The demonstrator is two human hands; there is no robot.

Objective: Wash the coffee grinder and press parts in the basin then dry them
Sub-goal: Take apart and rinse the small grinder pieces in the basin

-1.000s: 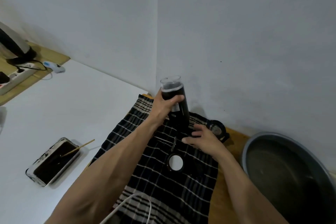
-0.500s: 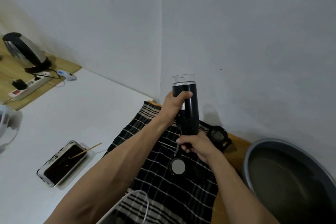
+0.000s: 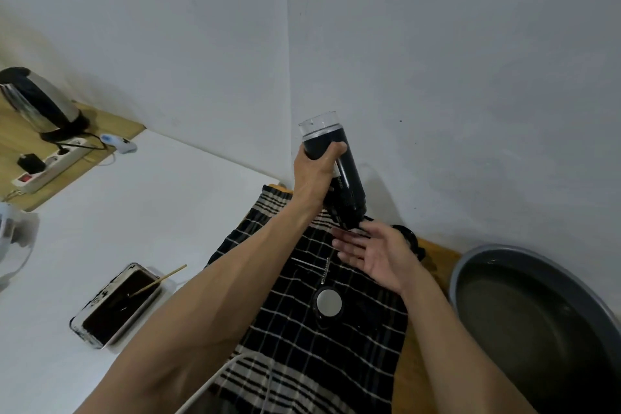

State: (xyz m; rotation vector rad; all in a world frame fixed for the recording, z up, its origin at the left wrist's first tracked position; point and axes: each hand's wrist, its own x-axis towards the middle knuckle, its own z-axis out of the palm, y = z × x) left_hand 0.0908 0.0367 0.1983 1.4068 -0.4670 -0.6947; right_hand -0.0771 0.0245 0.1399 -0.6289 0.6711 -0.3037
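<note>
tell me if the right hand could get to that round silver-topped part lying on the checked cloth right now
Probably yes. The right hand is open and holds nothing, palm up under the grinder body that the left hand grips. The round part lies uncovered on the checked cloth just nearer the person, with nothing between.

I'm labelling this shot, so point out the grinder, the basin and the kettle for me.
grinder (image 3: 347, 175), head view, on its black body below the left hand's grip.
basin (image 3: 470, 257), head view, on its grey rim at the left.
kettle (image 3: 40, 101), head view, on its steel side.
</note>
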